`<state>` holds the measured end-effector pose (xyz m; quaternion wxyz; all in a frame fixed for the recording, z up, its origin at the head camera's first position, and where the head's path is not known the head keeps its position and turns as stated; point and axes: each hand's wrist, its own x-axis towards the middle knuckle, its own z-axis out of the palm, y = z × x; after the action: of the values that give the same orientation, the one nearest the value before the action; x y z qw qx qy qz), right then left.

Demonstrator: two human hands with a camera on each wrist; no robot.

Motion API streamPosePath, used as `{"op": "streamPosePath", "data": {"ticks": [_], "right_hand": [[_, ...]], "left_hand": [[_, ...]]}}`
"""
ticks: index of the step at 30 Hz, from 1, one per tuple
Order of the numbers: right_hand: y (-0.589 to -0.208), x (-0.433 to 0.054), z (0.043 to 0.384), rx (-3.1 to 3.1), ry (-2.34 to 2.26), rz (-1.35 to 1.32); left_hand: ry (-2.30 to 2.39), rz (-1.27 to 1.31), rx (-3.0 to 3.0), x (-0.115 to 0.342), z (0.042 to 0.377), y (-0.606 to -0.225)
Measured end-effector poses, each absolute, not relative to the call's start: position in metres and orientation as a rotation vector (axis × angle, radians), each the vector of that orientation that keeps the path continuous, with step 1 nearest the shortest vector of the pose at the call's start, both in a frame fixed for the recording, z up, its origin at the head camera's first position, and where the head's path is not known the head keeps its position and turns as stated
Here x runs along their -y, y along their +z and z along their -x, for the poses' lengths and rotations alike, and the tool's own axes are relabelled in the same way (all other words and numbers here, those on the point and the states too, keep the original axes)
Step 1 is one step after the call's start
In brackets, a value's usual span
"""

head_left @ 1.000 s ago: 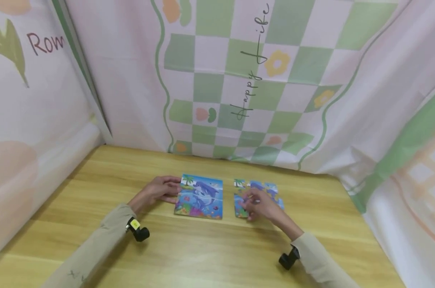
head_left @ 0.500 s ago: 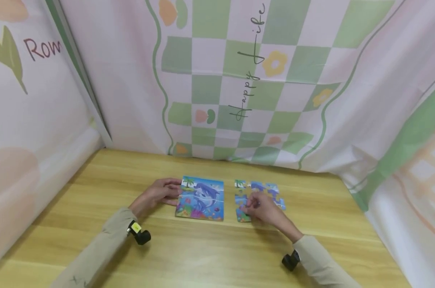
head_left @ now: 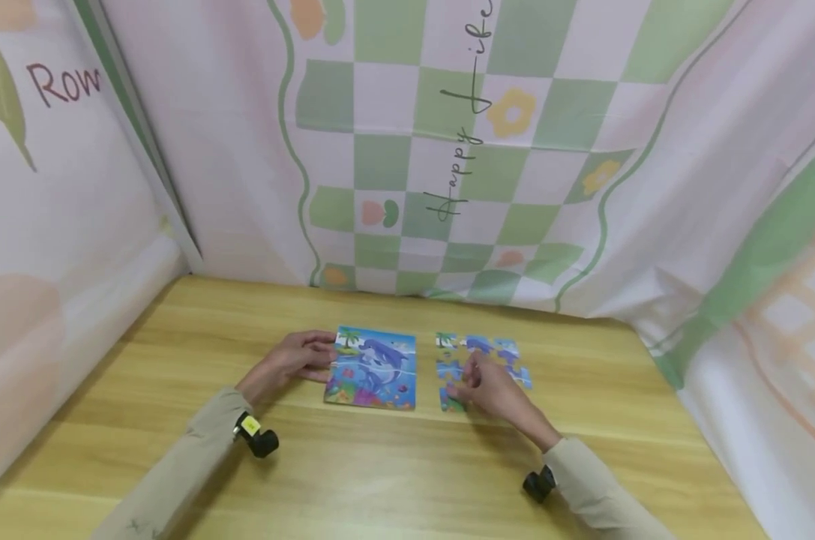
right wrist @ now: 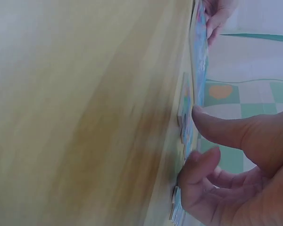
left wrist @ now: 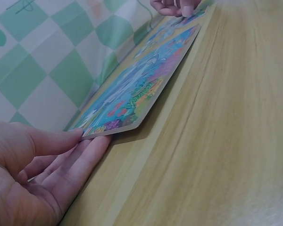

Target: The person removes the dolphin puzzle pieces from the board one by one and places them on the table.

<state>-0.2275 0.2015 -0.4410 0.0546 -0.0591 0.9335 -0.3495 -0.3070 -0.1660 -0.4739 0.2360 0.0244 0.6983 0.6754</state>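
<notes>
At the left edge of a flat dolphin picture board (head_left: 375, 369), my left hand (head_left: 294, 358) grips it between thumb and fingers. In the left wrist view that board (left wrist: 137, 84) is tilted a little off the table, with a shadow below its edge. To its right lie several jigsaw puzzle pieces (head_left: 449, 370), loosely laid out with small gaps. Over their lower middle is my right hand (head_left: 491, 386), its thumb on or close to a green corner piece (head_left: 450, 401). In the right wrist view, thumb and bent index finger are apart, with nothing visible between them. Some pieces are hidden under this hand.
The pieces and board lie on a light wooden table (head_left: 380, 472). A checkered curtain (head_left: 441, 172) hangs along the back edge, with more cloth at left (head_left: 76, 195) and right (head_left: 731, 247). A small black camera (head_left: 264, 442) sits on the left wrist.
My right hand has shifted slightly among the puzzle pieces, and the lower left corner piece now sits a little lower, apart from the piece above. The left hand keeps hold of the board.
</notes>
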Motion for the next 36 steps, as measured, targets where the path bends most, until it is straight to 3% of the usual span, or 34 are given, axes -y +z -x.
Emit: {"op": "streamPosePath", "data": {"ticks": [16, 36], "right_hand": [[-0.438, -0.191, 0.231, -2.849, -1.079, 0.268], [-0.435, -0.139, 0.245, -2.678, -1.186, 0.575]], "left_hand": [[1.836, -0.069, -1.929, 0.169, 0.307, -0.472], [1.84, -0.056, -1.915, 0.17, 0.308, -0.473]]}}
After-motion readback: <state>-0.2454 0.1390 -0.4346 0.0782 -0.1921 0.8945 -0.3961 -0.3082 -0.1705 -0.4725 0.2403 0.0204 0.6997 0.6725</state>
